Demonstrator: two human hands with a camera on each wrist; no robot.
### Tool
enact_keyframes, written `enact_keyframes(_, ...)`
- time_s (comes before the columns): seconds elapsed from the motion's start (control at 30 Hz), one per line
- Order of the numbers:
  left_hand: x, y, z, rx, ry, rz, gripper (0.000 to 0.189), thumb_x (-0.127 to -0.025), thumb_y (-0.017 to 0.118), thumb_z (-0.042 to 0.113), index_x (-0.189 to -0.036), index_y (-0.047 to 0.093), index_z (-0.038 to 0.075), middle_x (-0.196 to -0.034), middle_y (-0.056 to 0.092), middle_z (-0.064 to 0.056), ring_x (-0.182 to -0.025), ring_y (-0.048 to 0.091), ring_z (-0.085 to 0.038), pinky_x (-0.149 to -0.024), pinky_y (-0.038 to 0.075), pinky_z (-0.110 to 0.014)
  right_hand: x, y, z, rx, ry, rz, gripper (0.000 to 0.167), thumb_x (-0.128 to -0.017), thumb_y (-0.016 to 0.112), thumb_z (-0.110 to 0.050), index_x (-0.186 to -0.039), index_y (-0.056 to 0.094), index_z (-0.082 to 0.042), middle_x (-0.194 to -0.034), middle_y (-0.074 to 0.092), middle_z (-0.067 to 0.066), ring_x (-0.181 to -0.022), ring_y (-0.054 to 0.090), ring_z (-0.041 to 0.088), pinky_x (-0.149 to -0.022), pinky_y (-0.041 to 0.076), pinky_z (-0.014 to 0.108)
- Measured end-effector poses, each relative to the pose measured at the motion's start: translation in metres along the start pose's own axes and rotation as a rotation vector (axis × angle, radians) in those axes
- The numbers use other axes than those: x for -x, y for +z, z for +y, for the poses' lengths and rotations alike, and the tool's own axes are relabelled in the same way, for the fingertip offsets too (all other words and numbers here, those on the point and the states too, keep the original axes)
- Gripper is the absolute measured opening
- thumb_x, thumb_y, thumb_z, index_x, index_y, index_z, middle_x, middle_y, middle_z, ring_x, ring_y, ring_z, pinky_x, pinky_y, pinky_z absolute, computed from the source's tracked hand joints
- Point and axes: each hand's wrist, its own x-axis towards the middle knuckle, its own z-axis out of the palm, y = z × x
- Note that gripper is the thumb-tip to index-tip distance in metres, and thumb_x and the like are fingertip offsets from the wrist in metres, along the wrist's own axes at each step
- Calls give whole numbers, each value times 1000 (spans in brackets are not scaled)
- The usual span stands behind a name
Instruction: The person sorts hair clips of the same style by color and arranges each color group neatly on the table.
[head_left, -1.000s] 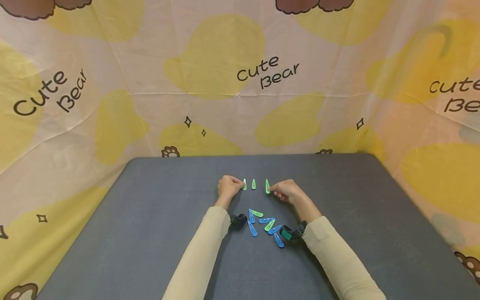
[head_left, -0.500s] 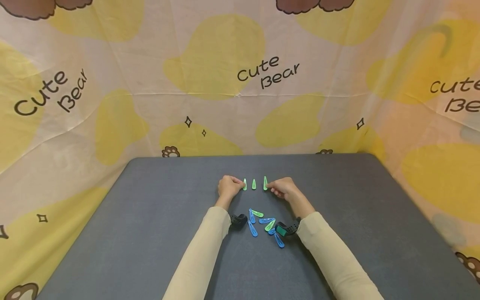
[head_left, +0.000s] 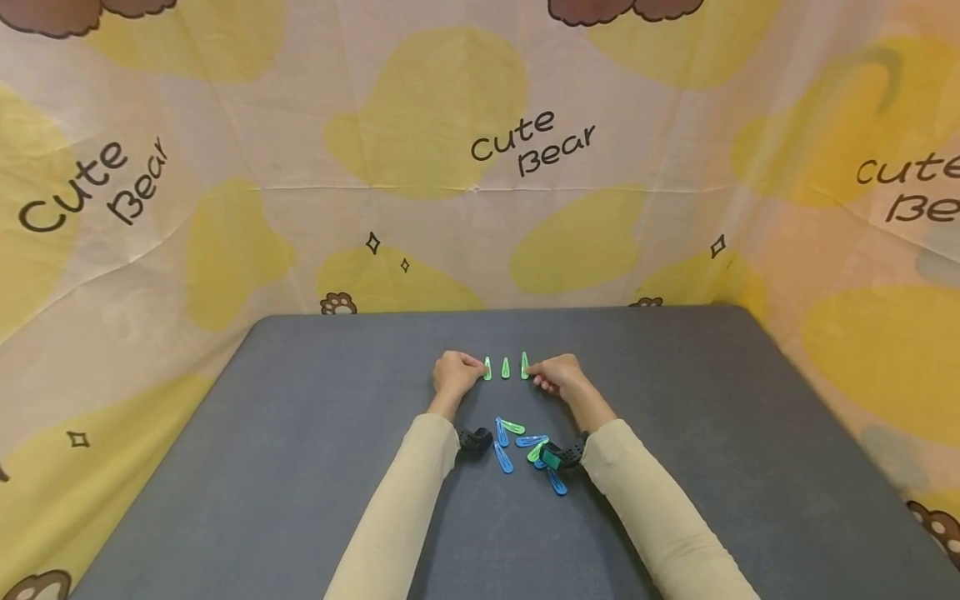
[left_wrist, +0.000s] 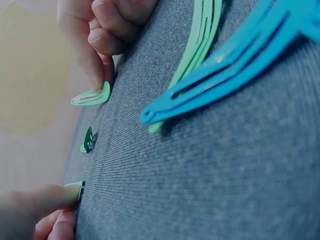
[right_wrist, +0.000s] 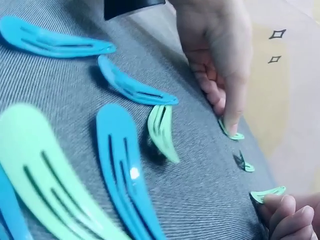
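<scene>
Three green snap hair clips stand in a row toward the back of the table. My left hand (head_left: 456, 372) pinches the left green clip (head_left: 487, 364) near its lower end. The middle green clip (head_left: 506, 367) is untouched between the two hands. At the row's right end, my right hand (head_left: 558, 373) pinches the right green clip (head_left: 524, 363) between thumb and forefinger, its other fingers curled below. In the left wrist view this right clip (left_wrist: 92, 96) lies tilted under the fingertips. The left forefinger covers part of the left clip (right_wrist: 231, 131) in the right wrist view.
Nearer the body lies a loose group of hair clips, several blue (head_left: 503, 458) and two green (head_left: 513, 427). My right wrist strap (head_left: 564, 452) overlaps some of them in the head view. The grey table (head_left: 262, 467) meets a patterned cloth (head_left: 427, 108) at the back.
My right hand has moved left and slightly back with its green clip, bringing it closer to the middle clip. The left hand has stayed in place.
</scene>
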Motion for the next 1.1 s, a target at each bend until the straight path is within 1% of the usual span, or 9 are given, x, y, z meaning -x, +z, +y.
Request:
enact_keyframes(0.1, 0, -2, 0, 3, -7, -2, 14, -78, 77, 20, -78, 78, 6, -88, 77, -10, -87, 69, -31, -83, 51, -42, -1, 2, 1, -2, -11, 7, 25, -85, 70, -9, -62, 59, -9, -42, 49, -9, -38, 40, 0, -42, 35, 14)
enact_keyframes(0.27, 1, 0, 0, 9, -15, -8, 14, -78, 77, 21, -78, 78, 7, -88, 77, -10, -87, 69, -31, -82, 52, -41, -2, 2, 3, -8, -22, 27, 27, -83, 71, -7, -59, 58, -11, -41, 49, -9, -37, 40, -1, -41, 36, 14)
enact_keyframes(0.53, 1, 0, -1, 8, -13, -1, 14, -78, 77, 20, -78, 78, 7, -88, 77, -10, -87, 69, -30, -82, 51, -41, -3, 5, 2, 1, -3, 66, 26, -79, 72, -7, -57, 58, -11, -40, 49, -8, -35, 41, 0, -40, 36, 14)
enact_keyframes(0.73, 2, 0, -1, 5, -5, -1, 14, -78, 77, 21, -77, 78, 7, -88, 77, -9, -86, 69, -30, -81, 52, -41, -4, 6, 2, 13, 23, 91, 28, -79, 72, -8, -56, 58, -11, -39, 48, -8, -34, 42, 0, -39, 37, 14)
enact_keyframes(1.0, 0, 0, -2, 6, -9, -5, 15, -77, 77, 22, -77, 78, 7, -88, 77, -10, -85, 69, -29, -78, 52, -39, -6, 5, 4, -6, 22, 84, 26, -80, 73, -10, -58, 60, -10, -40, 50, -8, -34, 43, -1, -40, 37, 14)
enact_keyframes(1.1, -1, -1, -2, 6, -7, -2, 15, -77, 78, 22, -77, 78, 8, -89, 77, -9, -86, 69, -29, -79, 52, -39, -6, 5, 3, -6, 23, 81, 26, -80, 73, -11, -58, 60, -11, -40, 51, -8, -35, 44, 0, -40, 38, 14)
